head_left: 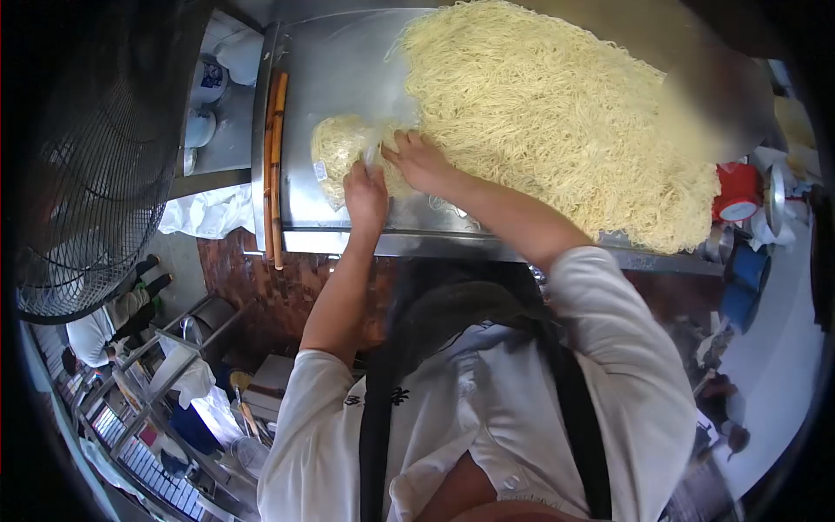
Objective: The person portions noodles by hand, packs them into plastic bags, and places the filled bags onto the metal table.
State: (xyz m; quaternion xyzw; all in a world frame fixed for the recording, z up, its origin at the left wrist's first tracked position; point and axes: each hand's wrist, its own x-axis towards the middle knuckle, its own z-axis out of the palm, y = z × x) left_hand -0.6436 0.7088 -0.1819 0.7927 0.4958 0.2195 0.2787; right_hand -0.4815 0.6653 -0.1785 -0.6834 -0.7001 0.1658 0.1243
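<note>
A large heap of pale yellow noodles [539,113] covers the right part of the steel table [339,65]. Left of it lies a clear plastic bag of noodles [335,152] with a small white label. My left hand [365,193] is closed on the gathered plastic at the bag's right side. Just to the right, my right hand [417,163] rests over a smaller portion of noodles between the bag and the heap, its fingers spread and bent. What lies beneath its palm is hidden.
Two bamboo poles [276,165] lie along the table's left edge. A wire fan [96,191] stands at the left. White plastic [209,211] hangs beside the table. At the right are a red container [737,191] and blue bins [744,283]. Other people appear lower left and lower right.
</note>
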